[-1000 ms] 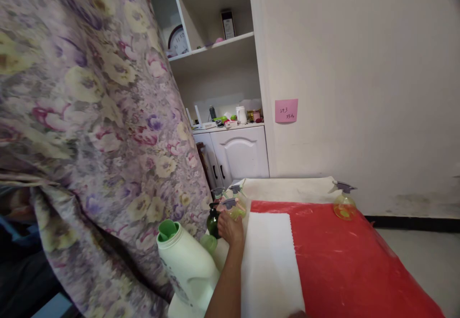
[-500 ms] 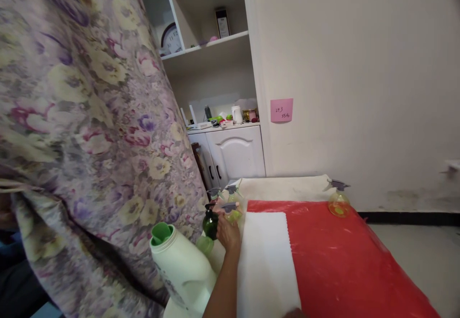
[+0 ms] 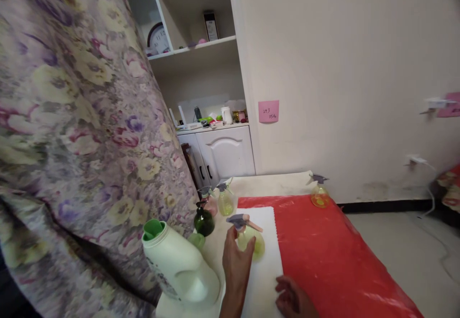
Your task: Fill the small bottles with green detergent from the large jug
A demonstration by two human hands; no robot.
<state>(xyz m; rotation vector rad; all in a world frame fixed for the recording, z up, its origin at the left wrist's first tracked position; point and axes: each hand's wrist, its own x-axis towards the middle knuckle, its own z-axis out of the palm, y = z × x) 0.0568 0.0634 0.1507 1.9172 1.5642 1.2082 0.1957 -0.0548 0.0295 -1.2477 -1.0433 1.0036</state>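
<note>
My left hand (image 3: 237,260) is wrapped around a clear spray bottle (image 3: 258,247) of pale yellow liquid, with a grey and peach trigger head. The bottle is over the white cloth (image 3: 264,279). My right hand (image 3: 293,298) is low at the cloth's right edge, fingers loosely curled and apart, nothing visible in them. Left of my left hand stand a dark green pump bottle (image 3: 204,222) and a light green cap (image 3: 196,240). Behind them are another yellow spray bottle (image 3: 226,202) and a pinkish spray bottle (image 3: 210,203). A large pale green jug (image 3: 181,265) leans in the left foreground.
A red cover (image 3: 316,251) lies over the table's right part. On its far right corner stands a spray bottle with orange-yellow liquid (image 3: 320,197). A floral curtain (image 3: 89,116) hangs close on the left. White cabinet doors (image 3: 226,155) and a wall are behind.
My left hand has brought the spray bottle from the group at the back left toward me, over the white cloth. More of my right hand has come into view. The camera has turned slightly right.
</note>
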